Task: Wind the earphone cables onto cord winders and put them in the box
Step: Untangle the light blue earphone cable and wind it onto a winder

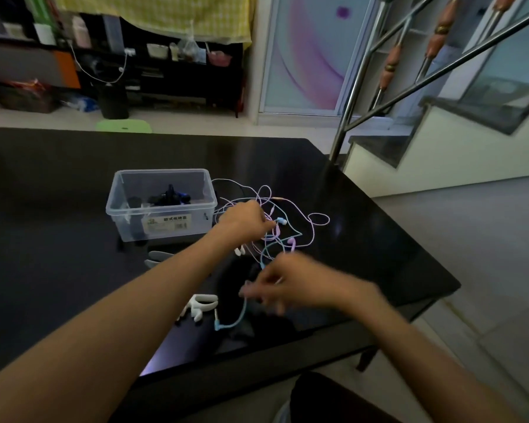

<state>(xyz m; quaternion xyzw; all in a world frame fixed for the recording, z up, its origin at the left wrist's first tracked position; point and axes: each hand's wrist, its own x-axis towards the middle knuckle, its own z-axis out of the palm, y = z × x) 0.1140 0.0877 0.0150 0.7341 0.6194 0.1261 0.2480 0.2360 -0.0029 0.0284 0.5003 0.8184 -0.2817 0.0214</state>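
A clear plastic box (126, 215) stands on the black table (58, 184) with dark wound earphones inside. To its right lies a tangle of pink, white and blue earphone cables (300, 224). My left hand (242, 222) is closed on strands of that tangle beside the box. My right hand (283, 283), blurred, pinches the light blue cable (242, 315), whose plug end hangs down toward the table's front. White cord winders (203, 303) lie on the table below my left forearm. A grey one (158, 257) lies in front of the box.
The table's right edge runs close to the cables. A steel stair railing (348, 96) rises behind the far right corner. A green stool (124, 126) stands behind the table. Shelves with clutter line the back wall.
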